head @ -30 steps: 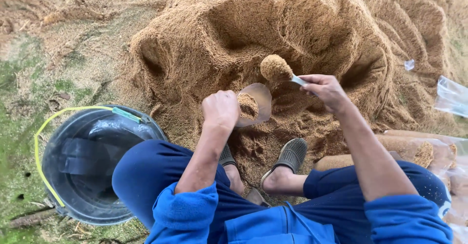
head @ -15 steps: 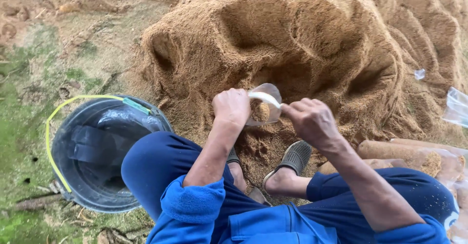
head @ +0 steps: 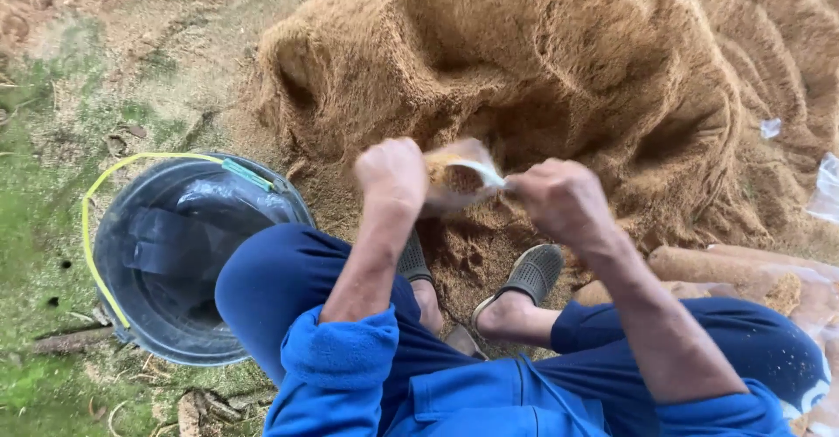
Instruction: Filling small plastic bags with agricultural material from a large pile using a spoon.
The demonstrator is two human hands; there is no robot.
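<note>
head view: clear plastic bags (head: 826,188) lie at the right edge, and filled tube-shaped bags (head: 743,271) lie by the right knee. the left hand (head: 391,173) is clamped on a small clear bag (head: 456,179) in front of the sawdust pile (head: 542,70), its mouth facing right. the right hand (head: 564,201) is closed on a pale scoop (head: 485,173), lying roughly left-right with its bowl at the bag's mouth. half a second ago the scoop sat slightly higher; the black bucket (head: 175,253) stays left.
</note>
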